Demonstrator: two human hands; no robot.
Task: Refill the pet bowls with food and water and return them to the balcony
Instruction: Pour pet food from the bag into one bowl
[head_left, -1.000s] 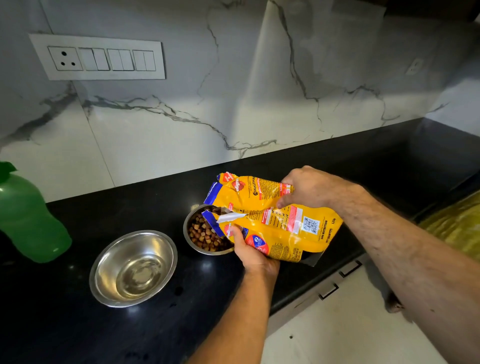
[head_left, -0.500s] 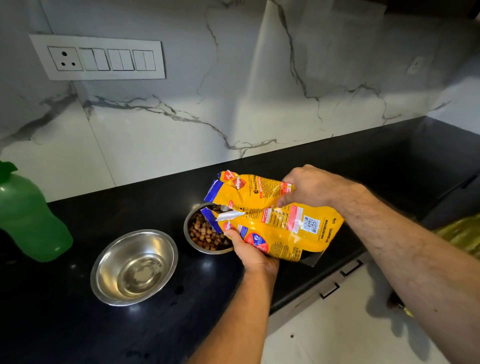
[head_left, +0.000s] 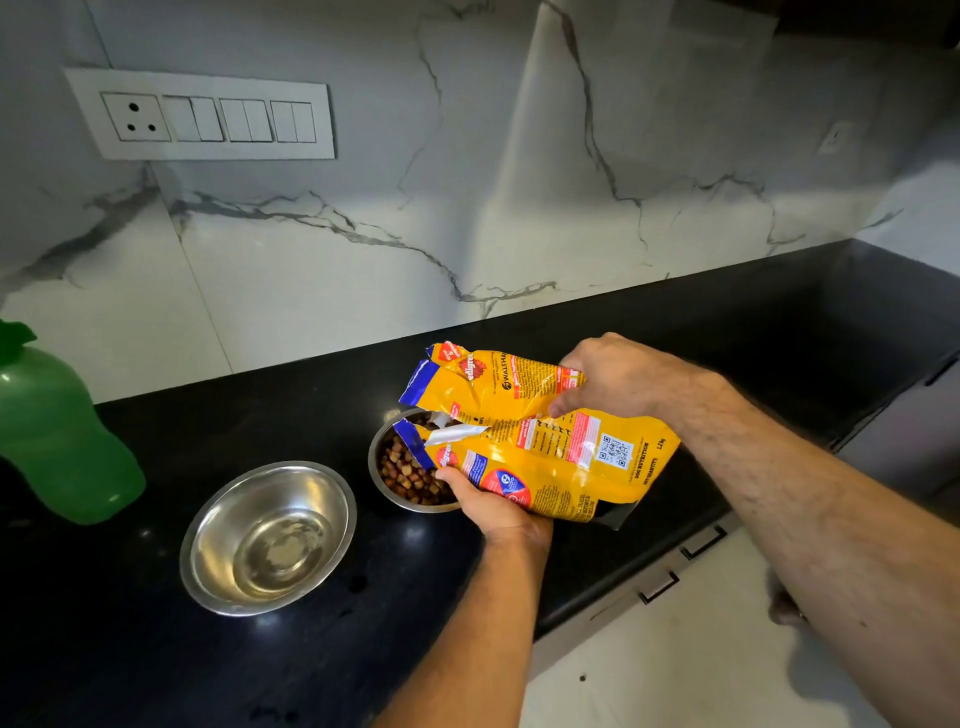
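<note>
Marble backsplash (head_left: 467, 208) fills upper frame, white switch panel (head_left: 202, 114) upper left; black countertop (head_left: 156, 649) runs across lower left and centre; green plastic bottle (head_left: 57, 436) at left edge on counter; yellow dog food bag (head_left: 545, 447) centre frame, tilted on its side, torn open mouth over the food bowl; empty steel bowl (head_left: 270, 540) lower centre-left on counter, just beside and left of smaller steel food bowl (head_left: 410, 467) holding brown kibble (head_left: 405, 473), partly hidden by bag; right hand (head_left: 618, 379) grips bag's upper edge, fingers curled round it; left hand (head_left: 493, 504) holds bag's lower edge near the mouth, thumb on top, fingers underneath hidden
</note>
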